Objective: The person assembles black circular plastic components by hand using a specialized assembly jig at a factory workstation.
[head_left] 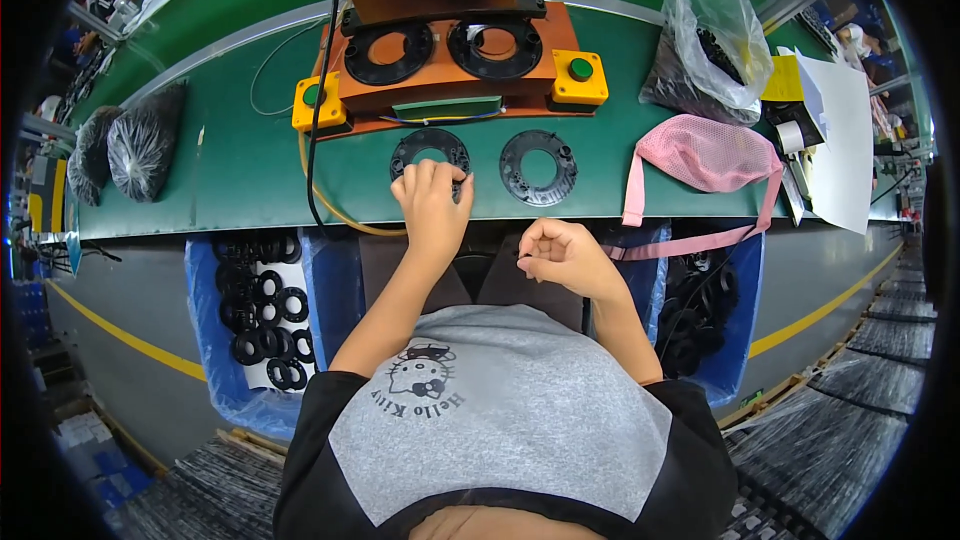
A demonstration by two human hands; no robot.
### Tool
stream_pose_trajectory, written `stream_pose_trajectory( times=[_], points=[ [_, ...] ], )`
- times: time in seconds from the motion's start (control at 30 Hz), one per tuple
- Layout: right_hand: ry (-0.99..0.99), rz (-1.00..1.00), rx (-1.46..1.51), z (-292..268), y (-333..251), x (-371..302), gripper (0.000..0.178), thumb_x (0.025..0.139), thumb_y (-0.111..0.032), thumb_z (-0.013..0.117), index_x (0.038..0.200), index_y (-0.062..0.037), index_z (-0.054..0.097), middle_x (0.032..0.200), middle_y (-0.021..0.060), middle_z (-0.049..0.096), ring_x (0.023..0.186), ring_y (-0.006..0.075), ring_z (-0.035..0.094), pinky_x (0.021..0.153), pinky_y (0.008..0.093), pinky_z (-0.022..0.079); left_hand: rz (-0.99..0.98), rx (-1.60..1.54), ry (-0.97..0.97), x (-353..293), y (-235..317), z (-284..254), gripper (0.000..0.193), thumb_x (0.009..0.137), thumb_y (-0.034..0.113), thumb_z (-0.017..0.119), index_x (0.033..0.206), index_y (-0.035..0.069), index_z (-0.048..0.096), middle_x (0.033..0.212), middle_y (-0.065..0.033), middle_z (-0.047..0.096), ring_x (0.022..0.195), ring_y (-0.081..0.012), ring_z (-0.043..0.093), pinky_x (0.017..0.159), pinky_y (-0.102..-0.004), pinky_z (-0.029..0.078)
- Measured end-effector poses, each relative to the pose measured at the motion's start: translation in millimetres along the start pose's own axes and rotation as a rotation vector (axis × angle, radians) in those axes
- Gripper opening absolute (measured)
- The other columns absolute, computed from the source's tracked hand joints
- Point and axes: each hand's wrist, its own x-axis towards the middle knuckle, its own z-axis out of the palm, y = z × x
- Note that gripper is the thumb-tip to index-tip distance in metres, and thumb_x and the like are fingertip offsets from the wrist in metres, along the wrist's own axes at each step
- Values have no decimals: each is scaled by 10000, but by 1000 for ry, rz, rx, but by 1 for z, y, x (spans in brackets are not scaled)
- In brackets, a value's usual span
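My left hand (432,205) reaches over the near edge of a flat black plastic ring (452,145) lying on the green bench. Its thumb and fingers are drawn together at the ring's right side; any small part in them is hidden. To the right lies a second black ring (562,183) with moulded details, untouched. My right hand (568,258) is held in front of the bench edge with its fingers curled into a pinch. A tiny dark spot shows at its fingertips, too small to name.
Behind the rings stands an orange fixture (440,90) carrying two black rings, with yellow green-button boxes (578,80) on both sides. A transparent bag of black parts (715,45) and a pink mesh pouch (708,152) lie right. Blue-lined bins (205,330) of black rings stand below.
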Motion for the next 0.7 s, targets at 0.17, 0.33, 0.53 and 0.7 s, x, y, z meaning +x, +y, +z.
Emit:
stream_pose_trajectory(
  times=[0.17, 0.33, 0.53, 0.7],
  points=[
    [35, -10, -4, 5, -7, 4, 112, 772, 0, 628, 843, -7, 541, 728, 15, 578, 643, 71, 574, 530, 192, 441, -16, 17, -19, 0, -3, 0, 161, 692, 135, 685, 755, 87, 545, 783, -40, 485, 817, -233, 454, 749, -362, 303],
    [131, -24, -5, 6, -3, 6, 102, 775, 1, 625, 841, -1, 548, 754, 28, 592, 644, 79, 580, 549, 187, 449, 11, 57, -10, 2, 0, -3, 166, 684, 137, 686, 745, 91, 538, 782, -43, 483, 813, -234, 454, 744, -365, 301],
    [381, -369, -467, 12, -5, 22, 103, 723, -21, 660, 795, -9, 588, 917, 67, 588, 756, 121, 560, 635, 217, 436, -13, 101, -2, 2, 0, -5, 175, 685, 143, 695, 719, 93, 530, 774, -36, 490, 809, -231, 466, 754, -358, 302],
    [670, -577, -775, 12, 10, 43, 127, 678, -40, 686, 778, -23, 609, 1004, 84, 542, 889, 197, 538, 770, 293, 423, -14, 97, 1, 4, -1, -4, 186, 682, 145, 693, 707, 95, 515, 765, -41, 476, 794, -235, 457, 724, -361, 302]
  ],
)
